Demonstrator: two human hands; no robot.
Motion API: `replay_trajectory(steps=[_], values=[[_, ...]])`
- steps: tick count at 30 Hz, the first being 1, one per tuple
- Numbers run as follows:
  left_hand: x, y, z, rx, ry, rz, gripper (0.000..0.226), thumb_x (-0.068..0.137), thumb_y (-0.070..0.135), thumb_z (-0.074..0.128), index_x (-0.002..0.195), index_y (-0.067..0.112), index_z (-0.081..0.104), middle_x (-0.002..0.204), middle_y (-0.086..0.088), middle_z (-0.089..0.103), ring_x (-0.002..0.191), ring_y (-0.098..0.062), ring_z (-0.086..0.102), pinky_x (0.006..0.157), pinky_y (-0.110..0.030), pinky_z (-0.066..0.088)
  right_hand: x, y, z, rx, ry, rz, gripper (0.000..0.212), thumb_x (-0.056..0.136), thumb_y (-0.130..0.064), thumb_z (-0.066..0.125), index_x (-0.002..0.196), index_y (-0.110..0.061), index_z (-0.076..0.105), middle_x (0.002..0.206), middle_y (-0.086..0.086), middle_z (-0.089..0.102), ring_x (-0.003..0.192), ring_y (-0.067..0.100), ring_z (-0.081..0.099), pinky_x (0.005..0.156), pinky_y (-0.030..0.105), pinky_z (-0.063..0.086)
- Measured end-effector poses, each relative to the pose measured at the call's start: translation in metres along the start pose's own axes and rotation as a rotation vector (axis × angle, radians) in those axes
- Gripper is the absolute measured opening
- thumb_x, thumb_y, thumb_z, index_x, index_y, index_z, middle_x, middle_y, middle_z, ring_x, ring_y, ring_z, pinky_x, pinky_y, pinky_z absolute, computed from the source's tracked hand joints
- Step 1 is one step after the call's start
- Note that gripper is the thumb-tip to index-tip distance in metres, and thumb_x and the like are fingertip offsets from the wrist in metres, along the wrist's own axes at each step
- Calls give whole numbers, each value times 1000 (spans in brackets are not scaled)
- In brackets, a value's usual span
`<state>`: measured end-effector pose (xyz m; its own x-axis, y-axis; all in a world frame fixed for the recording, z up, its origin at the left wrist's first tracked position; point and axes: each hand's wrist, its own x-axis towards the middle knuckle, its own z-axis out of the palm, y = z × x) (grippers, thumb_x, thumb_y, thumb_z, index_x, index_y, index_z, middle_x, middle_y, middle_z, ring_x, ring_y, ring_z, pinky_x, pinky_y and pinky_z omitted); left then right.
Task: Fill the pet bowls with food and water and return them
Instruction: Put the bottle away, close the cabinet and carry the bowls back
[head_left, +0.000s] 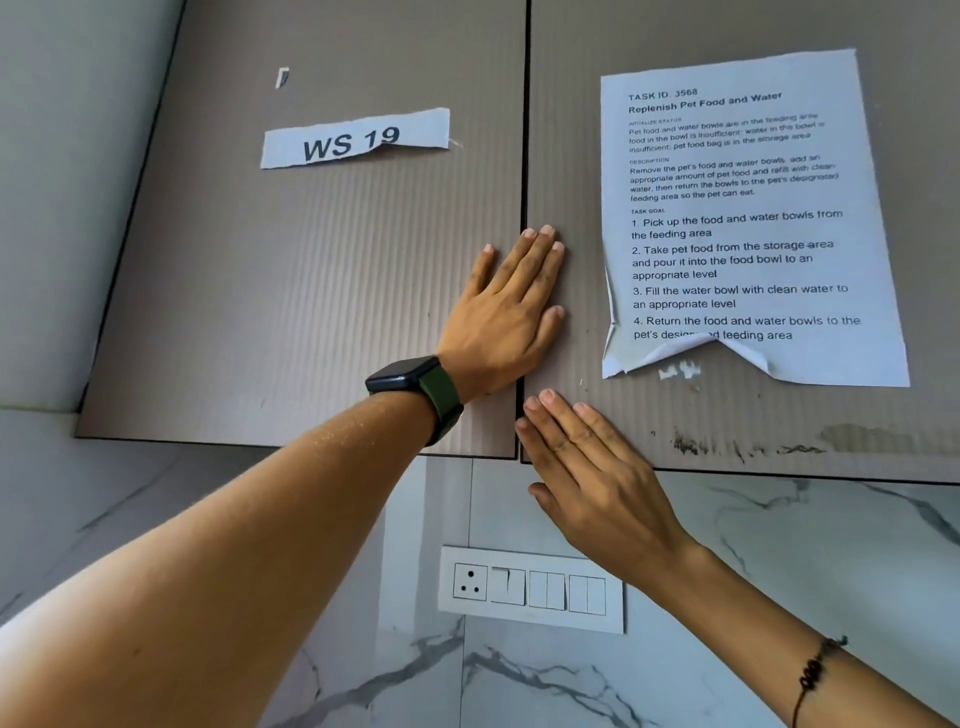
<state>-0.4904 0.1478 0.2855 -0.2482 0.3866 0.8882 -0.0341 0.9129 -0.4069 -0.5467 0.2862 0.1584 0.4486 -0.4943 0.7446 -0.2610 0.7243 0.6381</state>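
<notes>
Where two ribbed grey-brown cupboard doors meet at a thin dark seam, both hands lie flat with fingers spread, gripping nothing. The left hand (506, 317) rests across the seam, its palm on the left door (291, 291) and its fingertips reaching onto the right door (566, 156). A dark watch (415, 384) on a green strap circles that wrist. The right hand (592, 473) sits lower, its fingers on the bottom corner of the right door and its heel over the wall below; a thin dark bracelet (815, 670) hangs at that wrist.

The bowls are nowhere in view, so where they are cannot be told from here.

A torn paper strip (358, 139) reading "WS 19" is stuck to the left door, and a small scrap of tape (282, 78) sits above it. On the right door hangs a printed sheet (743, 208), headed "Replenish Pet Food and Water", with four numbered steps; its lower edge is ripped and curled. Dark scuffs (748, 447) and worn patches run along the bottom edge of that door.

Below the doors the wall (805, 561) is pale marble-look tile with grey veins and thin grout lines. A white switch plate (532, 590) is set into it, with a three-pin socket at its left end and rocker switches beside it. At the far left a plain pale wall (62, 156) meets the cupboard's side.
</notes>
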Motion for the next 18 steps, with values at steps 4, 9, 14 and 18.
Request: replay_trajectory(steps=[4,9,14,18], values=[[0,-1,4,31,20,6,73,88,46,2,151,10,9,161,-7,6,149,-20,2,119,-41,-3,-2,-2,8,-18,28,12,47,92,-27,52,131,0,51,137,17,50,131,30,44,106,42,36],[-1,0,6,53,26,-8,72,88,45,2,151,11,7,161,-6,5,149,-19,2,119,-41,-3,-3,-4,8,4,31,32,47,92,-28,49,130,0,53,137,17,51,131,30,45,107,42,37],[-19,14,12,27,11,-93,72,88,46,2,152,13,5,161,-5,2,149,-20,-1,118,-42,-6,-4,-10,1,58,-18,95,47,94,-29,45,131,-1,53,138,16,50,133,29,43,108,42,35],[-55,28,13,-28,-51,-85,68,91,45,7,152,15,7,161,-7,3,149,-25,-2,118,-44,-7,-26,-28,-15,143,-42,187,45,91,-21,47,130,1,53,137,17,51,132,30,44,109,42,34]])
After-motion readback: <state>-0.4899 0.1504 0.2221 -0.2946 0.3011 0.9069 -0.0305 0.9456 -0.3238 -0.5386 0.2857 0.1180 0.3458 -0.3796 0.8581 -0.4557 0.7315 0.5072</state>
